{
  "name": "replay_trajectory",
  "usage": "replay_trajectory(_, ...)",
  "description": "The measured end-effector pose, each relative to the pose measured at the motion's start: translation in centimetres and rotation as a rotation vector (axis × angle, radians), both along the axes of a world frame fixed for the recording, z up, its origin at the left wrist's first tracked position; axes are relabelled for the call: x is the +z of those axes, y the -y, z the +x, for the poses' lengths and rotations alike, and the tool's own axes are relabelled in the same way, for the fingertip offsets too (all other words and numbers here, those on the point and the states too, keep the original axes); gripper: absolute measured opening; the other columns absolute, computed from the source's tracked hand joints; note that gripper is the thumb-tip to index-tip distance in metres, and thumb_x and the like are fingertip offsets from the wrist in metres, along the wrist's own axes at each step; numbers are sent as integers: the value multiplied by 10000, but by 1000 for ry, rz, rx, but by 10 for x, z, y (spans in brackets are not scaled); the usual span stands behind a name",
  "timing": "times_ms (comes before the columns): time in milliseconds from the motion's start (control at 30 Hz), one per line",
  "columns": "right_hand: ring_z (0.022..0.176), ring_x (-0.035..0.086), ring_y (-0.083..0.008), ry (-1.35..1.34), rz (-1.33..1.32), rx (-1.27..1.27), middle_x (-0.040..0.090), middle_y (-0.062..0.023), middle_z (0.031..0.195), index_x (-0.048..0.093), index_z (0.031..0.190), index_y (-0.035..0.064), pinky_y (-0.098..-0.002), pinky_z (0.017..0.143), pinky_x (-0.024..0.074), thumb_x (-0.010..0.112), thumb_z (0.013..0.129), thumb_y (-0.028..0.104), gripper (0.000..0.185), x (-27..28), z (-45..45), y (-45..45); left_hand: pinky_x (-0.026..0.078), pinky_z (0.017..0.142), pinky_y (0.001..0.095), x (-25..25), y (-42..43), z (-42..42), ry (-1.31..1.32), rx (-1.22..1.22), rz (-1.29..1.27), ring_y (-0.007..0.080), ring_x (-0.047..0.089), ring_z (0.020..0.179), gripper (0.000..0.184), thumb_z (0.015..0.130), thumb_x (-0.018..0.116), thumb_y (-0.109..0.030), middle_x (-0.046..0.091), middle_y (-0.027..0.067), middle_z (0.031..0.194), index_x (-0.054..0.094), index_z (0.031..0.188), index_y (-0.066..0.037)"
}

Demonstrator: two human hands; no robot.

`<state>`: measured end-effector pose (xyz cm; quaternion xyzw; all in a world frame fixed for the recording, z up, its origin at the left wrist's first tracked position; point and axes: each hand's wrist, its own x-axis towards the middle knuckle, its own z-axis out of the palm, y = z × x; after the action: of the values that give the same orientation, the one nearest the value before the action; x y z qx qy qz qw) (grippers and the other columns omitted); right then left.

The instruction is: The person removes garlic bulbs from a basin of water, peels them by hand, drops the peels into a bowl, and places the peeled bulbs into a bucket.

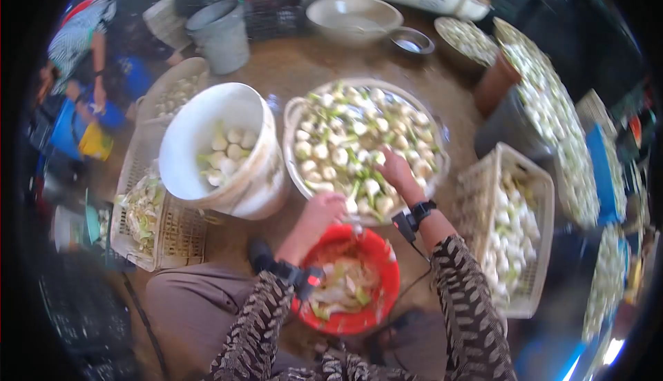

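A wide round basin [291, 148] holds many white bulbs [340, 156] with green stems. My right hand [397, 172] reaches into it from the right and touches the bulbs; its fingertips are lost among them. Near the basin's front rim is my left hand [324, 210], its fingers bent together, with something small at the fingertips that is too blurred to name. Just below it stands a red bowl [391, 281] with peelings and green scraps [345, 284]. On the left, a tall white bucket [181, 153] has several bulbs at its bottom.
At the right stands a crate [545, 243] full of bulbs, with heaped containers [552, 132] behind. A crate [181, 236] with scraps is at the left. Farther back are a grey bucket [224, 39] and an enamel basin [352, 18]. Another person [79, 43] bends at the upper left.
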<state>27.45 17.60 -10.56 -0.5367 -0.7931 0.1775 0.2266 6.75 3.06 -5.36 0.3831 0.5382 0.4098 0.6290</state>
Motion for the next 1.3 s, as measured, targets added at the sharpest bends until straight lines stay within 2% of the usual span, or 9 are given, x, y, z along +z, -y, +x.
replay_trajectory(67, 795, 608, -366, 14, 243, 157, 640, -205, 857, 570, 1137, 48, -451, 720, 483, 604, 766, 256, 427, -52, -11, -34, 455, 538, 242, -8, -4, 5, -69, -43, 134, 103, 551, 609, 244, 790, 559, -112, 609, 42, 719, 610, 1000, 1)
replay_trajectory(200, 652, 590, -342, 160, -139, -91, 628, -192, 741, 659, 747, 39, -423, 642, 485, 632, 640, 182, 181, -105, -18, -73, 469, 586, 251, -28, -13, -5, -219, -94, 140, 118, 571, 686, 244, 824, 550, -105, 619, 50, 797, 595, 1030, 16)
replay_trajectory(233, 643, 602, -336, -64, 157, -130, 623, -182, 692, 658, 693, 28, -407, 638, 495, 628, 624, 141, 136, -125, -7, -75, 461, 569, 242, -26, -11, -4, -106, -41, 47, 113, 565, 668, 240, 820, 555, -100, 612, 46, 780, 594, 1030, 10)
replay_trajectory(400, 534, 612, -214, -246, -27, -161, 636, -125, 646, 671, 794, 2, -311, 531, 501, 608, 667, 71, 158, -62, 1, -75, 428, 476, 241, -33, -12, 0, 122, 117, 27, 108, 501, 528, 256, 877, 529, -255, 543, 19, 681, 575, 988, -30)
replay_trajectory(500, 561, 603, -151, -675, -390, -2, 628, -91, 677, 636, 893, -42, -256, 514, 490, 618, 734, 82, 203, 25, -8, -6, 432, 481, 229, -6, -5, 16, 267, 279, -146, 131, 546, 605, 492, 907, 411, -514, 530, 75, 903, 495, 1087, -63)
replay_trajectory(600, 573, 603, -143, -772, -597, 102, 626, -77, 696, 623, 922, -73, -247, 526, 495, 637, 780, 128, 247, 53, -16, 72, 435, 481, 239, -17, -2, 21, 530, 108, -121, 128, 529, 590, 462, 894, 438, -519, 530, 32, 726, 523, 1066, -99)
replay_trajectory(867, 585, 597, -303, 311, 154, 336, 595, -92, 653, 643, 733, 131, -414, 532, 480, 590, 780, 202, 101, 104, -32, 202, 333, 369, 193, 0, 83, 34, 292, 171, -29, 72, 443, 430, 270, 834, 626, -309, 535, -5, 616, 565, 933, -66)
replay_trajectory(1167, 570, 631, -220, -40, 267, 313, 645, -76, 663, 678, 817, 100, -331, 520, 504, 641, 774, 162, 84, 95, -32, 246, 354, 399, 215, 0, 125, 26, 252, 82, 145, 64, 470, 452, 253, 845, 595, -273, 540, -17, 624, 594, 931, -35)
replay_trajectory(1300, 686, 584, -122, -171, -121, 187, 646, -107, 744, 655, 892, 20, -301, 637, 474, 574, 849, 140, 151, 73, -16, 247, 321, 442, 206, 17, 132, 25, 268, 46, 188, 49, 430, 500, 194, 892, 544, -244, 503, -28, 659, 549, 920, -52)
